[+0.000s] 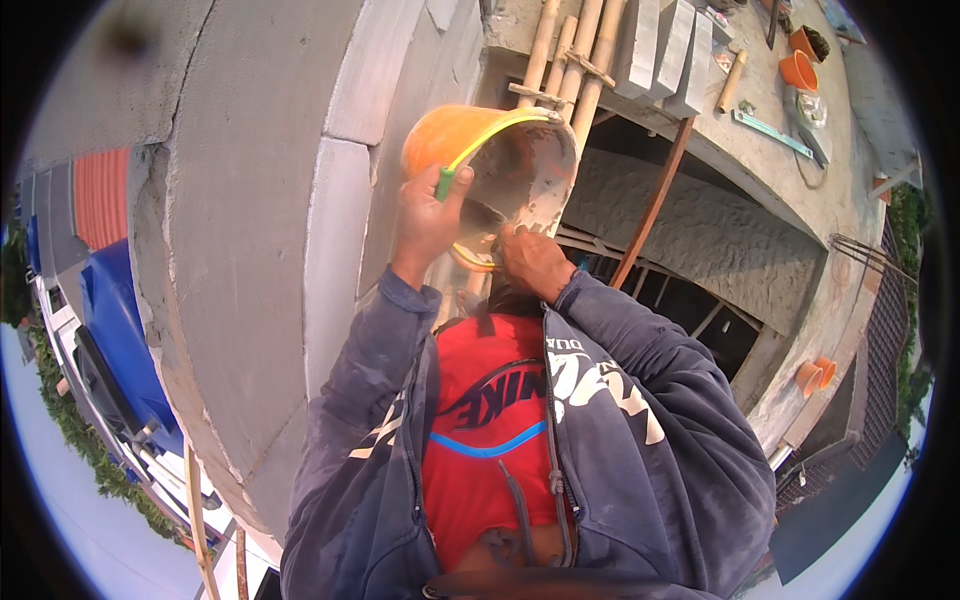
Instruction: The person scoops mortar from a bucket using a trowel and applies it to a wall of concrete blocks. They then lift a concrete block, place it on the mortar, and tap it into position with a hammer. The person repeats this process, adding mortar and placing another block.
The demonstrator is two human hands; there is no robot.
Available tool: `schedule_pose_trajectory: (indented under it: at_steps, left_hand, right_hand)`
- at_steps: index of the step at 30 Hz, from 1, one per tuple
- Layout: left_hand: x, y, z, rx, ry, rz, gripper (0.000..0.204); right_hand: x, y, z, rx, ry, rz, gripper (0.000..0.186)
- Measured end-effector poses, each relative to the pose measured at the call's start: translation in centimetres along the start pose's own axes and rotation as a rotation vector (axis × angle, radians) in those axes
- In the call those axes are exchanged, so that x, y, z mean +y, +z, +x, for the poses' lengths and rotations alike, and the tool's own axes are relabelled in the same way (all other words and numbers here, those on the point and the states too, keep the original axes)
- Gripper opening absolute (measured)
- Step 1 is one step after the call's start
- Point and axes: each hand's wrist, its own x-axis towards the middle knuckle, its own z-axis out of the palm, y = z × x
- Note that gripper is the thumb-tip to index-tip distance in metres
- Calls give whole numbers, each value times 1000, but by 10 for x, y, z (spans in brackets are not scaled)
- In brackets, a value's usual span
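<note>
In front of my chest an orange bucket [425, 135] is tipped so that its mouth faces me and to the right. Grey mortar residue coats its inner wall, and a yellow edge runs along the rim. My left hand [428, 215] is closed on the rim at the left, with the thumb beside a green grip [445, 183]. At the lower right of the mouth, my right hand [537, 262] has its fingers curled together by the rim. A dark, blurred shape lies inside near those fingers; what they hold is hidden.
A grey block wall [260, 200] rises close on my left. Bamboo poles [590, 60] stand ahead, beside pale blocks [675, 55]. On the right, a wooden brace [655, 200] crosses a dark opening. A blue-green straight tool [772, 134] and an orange bucket [798, 71] lie on the slab.
</note>
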Motion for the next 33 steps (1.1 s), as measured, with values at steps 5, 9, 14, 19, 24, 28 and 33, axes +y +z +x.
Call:
schedule_pose_trajectory:
  at_steps: [5,9,14,19,24,28,33]
  left_hand:
    - [-1,0,4,1,-18,-34,49]
    - [-9,-12,3,26,-43,-109,45]
    - [-27,-39,-8,109,-135,-485,32]
    - [-51,-26,-25,221,-179,-842,31]
    - [-61,-10,-38,260,-182,-634,44]
    - [-69,4,-46,383,19,-544,43]
    - [-79,21,-52,345,-59,-580,39]
  right_hand:
    - [-21,-51,-5,-267,52,351,44]
    - [-7,-76,-23,-322,148,762,41]
    - [-4,-144,-61,-414,249,1284,30]
    - [-18,-223,-77,-159,190,857,34]
    - [-81,-332,-69,-40,-261,304,40]
    - [-138,-385,-17,-345,-245,530,34]
    - [-150,-387,77,-450,-475,758,28]
